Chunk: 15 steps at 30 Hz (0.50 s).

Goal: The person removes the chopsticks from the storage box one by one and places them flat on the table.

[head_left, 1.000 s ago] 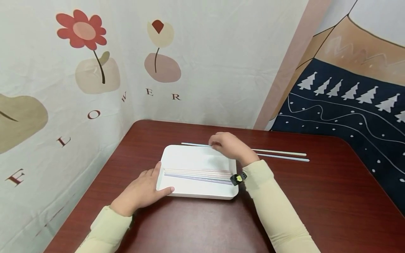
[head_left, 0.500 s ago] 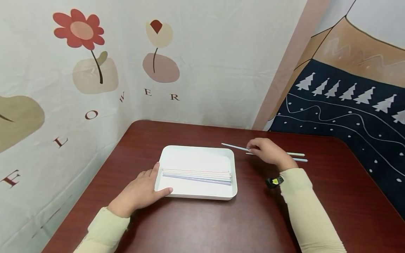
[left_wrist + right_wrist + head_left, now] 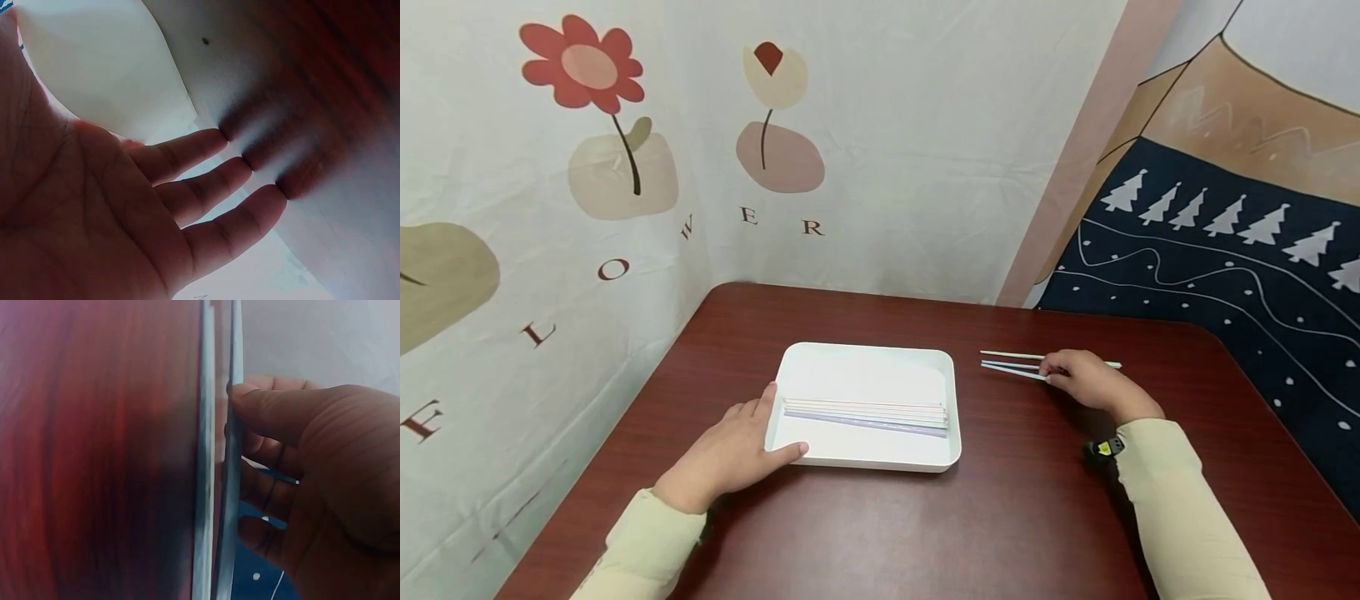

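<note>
A white rectangular tray [image 3: 865,367] lies on the table, with several pale pinkish and lilac chopsticks [image 3: 868,417] side by side in it. My left hand [image 3: 730,454] rests at the tray's left end, thumb on the near rim. In the left wrist view the fingers [image 3: 219,234] are extended. Right of the tray, my right hand [image 3: 1090,383] pinches a pale blue chopstick [image 3: 232,475] between thumb and fingers. Another bluish chopstick [image 3: 205,456] lies close alongside it. Just beyond, a pale greenish chopstick [image 3: 1011,354] lies on the table; the hand partly hides all three.
The dark red table [image 3: 880,533] has rounded far corners. A white cloth with printed flowers [image 3: 910,167] hangs behind and to the left. At the right hangs a dark blue cloth with white trees [image 3: 1210,258].
My right hand has carried a pale blue chopstick from behind the tray rightward, turning it, to beside the other two. My left hand stays at the tray.
</note>
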Tool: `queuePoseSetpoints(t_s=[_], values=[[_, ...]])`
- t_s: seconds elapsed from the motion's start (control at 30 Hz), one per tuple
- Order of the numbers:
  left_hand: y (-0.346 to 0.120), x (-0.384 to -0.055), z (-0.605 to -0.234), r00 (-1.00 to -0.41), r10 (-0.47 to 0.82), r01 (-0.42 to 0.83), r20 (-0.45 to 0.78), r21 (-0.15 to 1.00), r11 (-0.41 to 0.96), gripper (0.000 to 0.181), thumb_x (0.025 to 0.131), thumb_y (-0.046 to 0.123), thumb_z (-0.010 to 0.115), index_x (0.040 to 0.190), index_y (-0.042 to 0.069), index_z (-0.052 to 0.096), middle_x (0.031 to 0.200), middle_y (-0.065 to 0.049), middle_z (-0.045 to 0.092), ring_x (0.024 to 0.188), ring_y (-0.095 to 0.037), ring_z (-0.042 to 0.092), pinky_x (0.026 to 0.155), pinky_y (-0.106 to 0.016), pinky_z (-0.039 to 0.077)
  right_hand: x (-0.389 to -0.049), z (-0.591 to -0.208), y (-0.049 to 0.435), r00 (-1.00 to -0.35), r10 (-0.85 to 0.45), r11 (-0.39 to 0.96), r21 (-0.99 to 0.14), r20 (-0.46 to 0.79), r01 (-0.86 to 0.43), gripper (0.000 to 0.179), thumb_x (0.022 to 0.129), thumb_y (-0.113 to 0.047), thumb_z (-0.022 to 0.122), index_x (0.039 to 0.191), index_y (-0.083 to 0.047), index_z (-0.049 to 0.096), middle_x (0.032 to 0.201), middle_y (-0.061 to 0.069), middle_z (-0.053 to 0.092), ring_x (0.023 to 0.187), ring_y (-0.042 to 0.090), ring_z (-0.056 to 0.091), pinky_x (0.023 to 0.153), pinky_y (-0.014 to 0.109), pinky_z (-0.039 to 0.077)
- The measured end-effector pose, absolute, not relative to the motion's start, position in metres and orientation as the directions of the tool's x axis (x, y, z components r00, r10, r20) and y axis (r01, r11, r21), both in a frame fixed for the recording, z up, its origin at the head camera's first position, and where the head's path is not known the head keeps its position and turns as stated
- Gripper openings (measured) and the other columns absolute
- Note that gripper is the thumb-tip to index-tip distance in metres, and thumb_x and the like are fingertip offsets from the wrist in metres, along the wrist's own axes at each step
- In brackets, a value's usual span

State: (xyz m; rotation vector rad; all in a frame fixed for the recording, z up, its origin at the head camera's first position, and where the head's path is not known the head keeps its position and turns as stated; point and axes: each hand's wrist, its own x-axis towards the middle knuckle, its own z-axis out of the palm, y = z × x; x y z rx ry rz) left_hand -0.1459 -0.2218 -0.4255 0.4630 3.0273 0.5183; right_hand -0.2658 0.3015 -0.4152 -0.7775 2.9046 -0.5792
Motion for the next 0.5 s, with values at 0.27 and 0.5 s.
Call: queuePoseSetpoints(t_s=[0.27,0.5], values=[[-0.2222,-0.1448,-0.4258,-0.956,0.294,0.279,0.006,0.338,0.899,0.103,0.089,0.062,0.061,0.153,-0.007,0.020,0.152,-0.024,0.037,0.128,-0.047,0.045,0.107,-0.055,0.034,-0.2656,-0.4234,0.3095,-0.845,-0.529,0.793,-0.309,0.080,-0.525,0.016,0.091,0.004,0.066,0.090,-0.013,0.068,0.088,-0.002,0.064,0.083,0.018,0.058,0.078,0.045,0.051],[-0.2216,-0.1445,-0.4245,-0.957,0.289,0.273,0.004,0.335,0.902,0.103,0.089,0.063,0.061,0.153,-0.006,0.020,0.150,-0.025,0.039,0.127,-0.047,0.046,0.107,-0.056,0.034,-0.2669,-0.4255,0.3078,-0.849,-0.523,0.798,-0.307,0.074,-0.518,0.017,0.091,0.003,0.066,0.089,-0.013,0.069,0.088,-0.001,0.064,0.085,0.019,0.059,0.080,0.045,0.051]])
